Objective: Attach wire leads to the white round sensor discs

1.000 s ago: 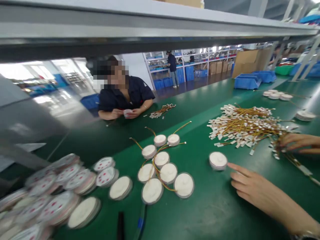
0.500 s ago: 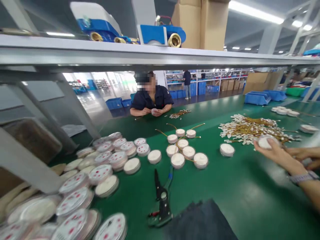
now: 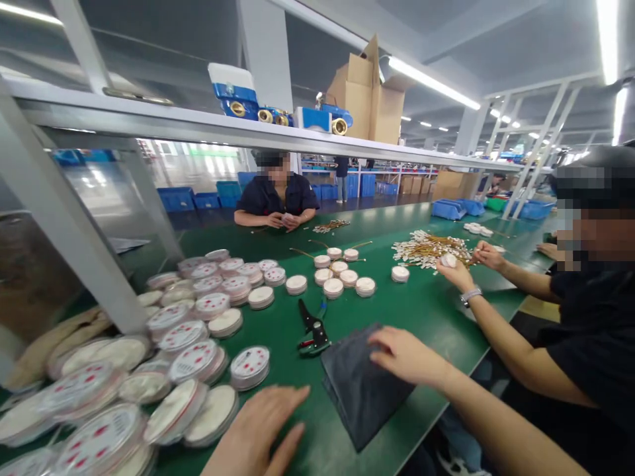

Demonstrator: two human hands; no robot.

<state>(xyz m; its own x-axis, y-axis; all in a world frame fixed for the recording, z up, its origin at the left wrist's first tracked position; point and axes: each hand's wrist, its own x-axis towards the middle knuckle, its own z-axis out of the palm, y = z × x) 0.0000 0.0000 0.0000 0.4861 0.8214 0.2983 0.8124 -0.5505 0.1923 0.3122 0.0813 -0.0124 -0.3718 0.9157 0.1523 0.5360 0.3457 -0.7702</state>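
Lower left of the frame: pile of round, clear-cased discs [image 3: 102,436], many with red-dotted faces, others plain white, spread over the green table [image 3: 429,311]. Upper left of centre: blue-and-white meters with brass ports [image 3: 233,92] on the shelf [image 3: 198,127].

Bottom, left of centre: left hand [image 3: 258,430], grip open, fingers spread, nothing visible in it. Nearest item is a single red-dotted disc [image 3: 251,367], just above it in frame.

Upper middle: seated co-worker [image 3: 278,195] across the table, both hands around a small round piece; detail too small to read.

Centre: black-and-green hand tool [image 3: 312,327], plier type, lying between the two hands. Above it, cluster of white discs [image 3: 333,287], some with yellow-brown leads. Right below the tool: dark folded cloth [image 3: 357,396], flat, near the table edge.

Lone white disc [image 3: 399,274] right of the cluster. Below it, right hand [image 3: 409,357] at the cloth's upper right, grip open, fingers loosely bent; can't tell if they touch the cloth.

Right of centre: heap of connector leads [image 3: 426,248], blue bins [image 3: 449,209] behind. Far right: second co-worker [image 3: 585,317] holding a white disc [image 3: 449,260].
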